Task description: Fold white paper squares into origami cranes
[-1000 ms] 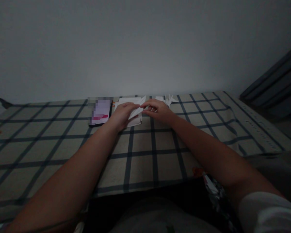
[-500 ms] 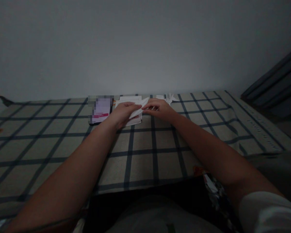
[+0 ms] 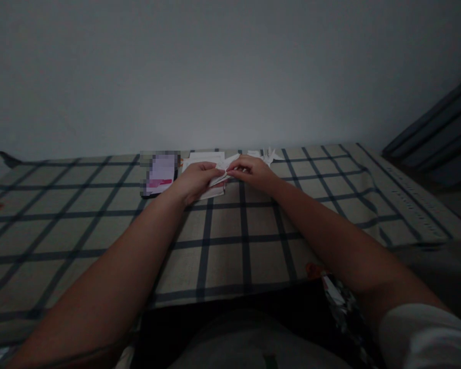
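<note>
Between my hands is a small folded piece of white paper (image 3: 218,179), held above a white stack that looks like a pad or booklet (image 3: 207,156). My left hand (image 3: 197,179) grips the paper's left part, thumb on top and fingers beneath. My right hand (image 3: 251,170) pinches its right side between thumb and fingertips. Just beyond the right hand lies a white folded-paper shape (image 3: 269,155) with pointed tips. Part of the pad is hidden by the left hand and the paper.
A phone (image 3: 161,174) with a lit, partly blurred screen stands left of the pad. Everything rests on a checked tablecloth (image 3: 225,261). A plain wall (image 3: 230,72) rises behind the table, and a dark curtain-like fabric (image 3: 438,128) hangs at the right.
The paper's shape between my hands has shifted, with its upper flap now lying more to the right. My right fingers have closed in a tighter pinch; the left hand has barely moved.
</note>
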`<state>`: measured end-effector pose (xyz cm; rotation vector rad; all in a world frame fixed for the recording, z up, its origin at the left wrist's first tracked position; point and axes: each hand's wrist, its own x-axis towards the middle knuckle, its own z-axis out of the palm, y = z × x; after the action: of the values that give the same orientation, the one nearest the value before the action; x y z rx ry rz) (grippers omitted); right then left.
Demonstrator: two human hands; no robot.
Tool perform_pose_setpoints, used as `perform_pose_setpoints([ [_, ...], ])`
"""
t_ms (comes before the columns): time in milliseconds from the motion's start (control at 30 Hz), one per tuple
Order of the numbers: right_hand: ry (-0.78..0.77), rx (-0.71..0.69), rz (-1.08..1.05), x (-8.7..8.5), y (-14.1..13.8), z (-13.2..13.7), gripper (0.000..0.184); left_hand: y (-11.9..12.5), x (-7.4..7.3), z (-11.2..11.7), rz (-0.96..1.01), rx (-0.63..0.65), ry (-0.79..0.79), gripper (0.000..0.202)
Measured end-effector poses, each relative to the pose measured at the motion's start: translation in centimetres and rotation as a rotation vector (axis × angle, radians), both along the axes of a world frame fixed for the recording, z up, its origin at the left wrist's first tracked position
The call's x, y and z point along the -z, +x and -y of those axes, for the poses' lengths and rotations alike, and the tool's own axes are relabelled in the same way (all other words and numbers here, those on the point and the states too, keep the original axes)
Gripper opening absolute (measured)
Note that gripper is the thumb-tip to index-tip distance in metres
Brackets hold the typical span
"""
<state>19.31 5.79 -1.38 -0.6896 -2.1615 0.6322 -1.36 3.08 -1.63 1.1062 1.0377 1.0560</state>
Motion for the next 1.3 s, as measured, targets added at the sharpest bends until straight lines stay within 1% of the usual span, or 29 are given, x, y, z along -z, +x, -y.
perform_pose_setpoints([
  [100,-0.009,0.009,-0.009,0.3,-0.1,-0.2,0.023,0.1,-0.1,0.1,-0.023,0.015,0.005,0.013],
  [200,-0.028,0.028,-0.014,0.5,-0.1,-0.5,0.025,0.2,-0.5,0.5,-0.034,0.053,-0.01,0.017],
  [367,-0.046,0.067,-0.057,0.6,-0.2,-0.5,0.025,0.5,-1.0,0.9,0.011,0.069,0.0,0.023],
  [533,-0.043,0.088,-0.07,0.5,-0.2,-0.5,0.022,0.7,-0.8,0.8,-0.004,0.044,0.004,0.029],
  [667,-0.08,0.086,-0.072,0.4,-0.2,-0.4,0.022,0.6,-0.5,0.7,0.014,0.041,0.025,0.03],
  [800,-0.12,0.065,-0.101,0.5,-0.3,-0.3,0.021,0.6,-0.4,0.8,-0.068,0.029,0.042,0.036],
  [900,-0.179,0.071,-0.169,0.8,-0.5,-0.3,0.021,0.6,-0.5,0.9,-0.08,0.035,0.049,0.036],
  [1033,-0.316,0.052,-0.355,1.2,-1.0,-0.6,0.036,0.8,-0.6,0.8,0.012,0.044,0.03,0.032],
  [1100,-0.385,0.051,-0.413,1.2,-1.1,-0.6,0.037,0.8,-0.6,0.7,0.049,0.018,0.043,0.031],
  [1200,-0.468,0.088,-0.389,1.0,-1.2,-0.5,0.033,0.8,-0.5,0.5,0.092,-0.002,0.052,0.027],
  [1300,-0.508,0.078,-0.314,0.6,-1.2,-0.2,0.022,0.7,-0.3,0.4,0.118,0.019,0.047,0.024],
])
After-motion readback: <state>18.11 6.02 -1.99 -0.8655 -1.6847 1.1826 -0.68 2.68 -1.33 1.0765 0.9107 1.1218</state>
